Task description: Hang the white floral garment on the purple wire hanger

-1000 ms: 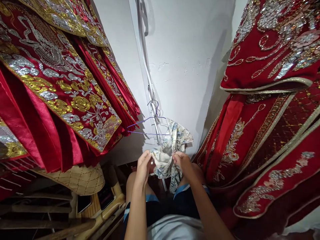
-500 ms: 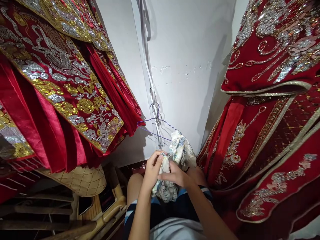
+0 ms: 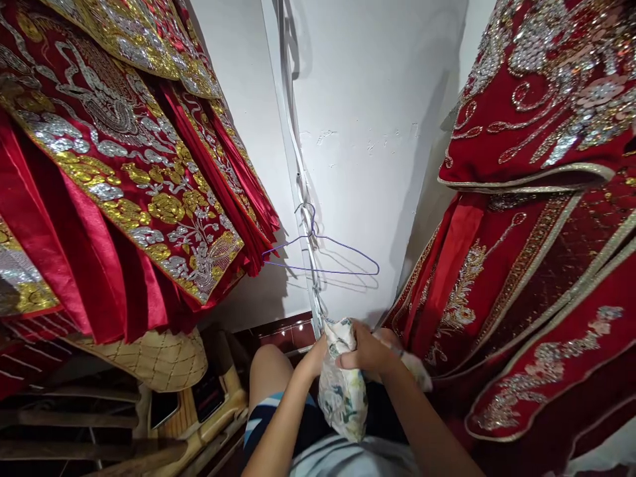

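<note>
Above my lap I hold a bunched white floral cloth [image 3: 342,391] with blue, green and yellow flowers. My left hand [image 3: 317,358] grips its left edge, most of its fingers hidden behind the fabric. On the upper right part, my right hand [image 3: 368,351] is closed, thumb in front. One end of the cloth hangs down toward my body, while another trails out past my right forearm. A thin purple wire hanger [image 3: 342,271] hangs bare in front of me, above both hands and apart from the cloth.
Red embroidered garments hang at left [image 3: 124,165] and right [image 3: 527,265]. The hanger hooks onto a white strip [image 3: 291,119] along the wall. At lower left stands a bamboo seat [image 3: 218,411] with two phone-like dark devices [image 3: 209,391] and a quilted tan cushion [image 3: 163,364].
The floral cloth has come away from the hanger's right end and moved down toward my lap. The hanger now hangs bare. Both hands have shifted slightly on the fabric.
</note>
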Demonstrator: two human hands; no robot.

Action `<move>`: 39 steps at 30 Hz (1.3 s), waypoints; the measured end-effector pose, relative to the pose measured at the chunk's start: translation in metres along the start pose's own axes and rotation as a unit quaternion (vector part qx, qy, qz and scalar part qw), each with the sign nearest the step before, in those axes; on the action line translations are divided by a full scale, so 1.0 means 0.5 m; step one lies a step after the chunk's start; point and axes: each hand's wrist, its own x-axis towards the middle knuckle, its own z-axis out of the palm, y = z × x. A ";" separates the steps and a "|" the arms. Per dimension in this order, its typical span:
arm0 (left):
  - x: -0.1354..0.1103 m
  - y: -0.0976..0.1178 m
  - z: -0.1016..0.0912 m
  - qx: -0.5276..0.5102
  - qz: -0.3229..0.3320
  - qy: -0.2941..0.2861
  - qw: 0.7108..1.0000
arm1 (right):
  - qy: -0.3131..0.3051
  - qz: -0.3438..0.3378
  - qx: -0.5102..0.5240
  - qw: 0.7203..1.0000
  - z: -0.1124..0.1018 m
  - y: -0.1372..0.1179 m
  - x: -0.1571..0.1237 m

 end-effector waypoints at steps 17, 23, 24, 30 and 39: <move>-0.106 0.109 -0.085 0.429 -0.016 -0.112 0.896 | 0.191 -0.129 -0.193 0.954 -0.105 -0.073 0.028; -0.138 0.134 -0.175 0.529 -0.120 -0.066 0.838 | 0.299 -0.169 -0.146 0.928 -0.147 -0.078 0.068; -0.141 0.133 -0.194 0.536 -0.125 -0.049 0.833 | 0.294 -0.164 -0.147 0.930 -0.151 -0.077 0.078; -0.151 0.122 -0.231 0.562 -0.192 -0.038 0.804 | 0.224 -0.155 -0.179 0.945 -0.155 -0.030 0.168; -0.148 0.080 -0.213 0.581 -0.158 -0.011 0.798 | 0.289 -0.038 -0.216 0.932 -0.188 0.074 0.241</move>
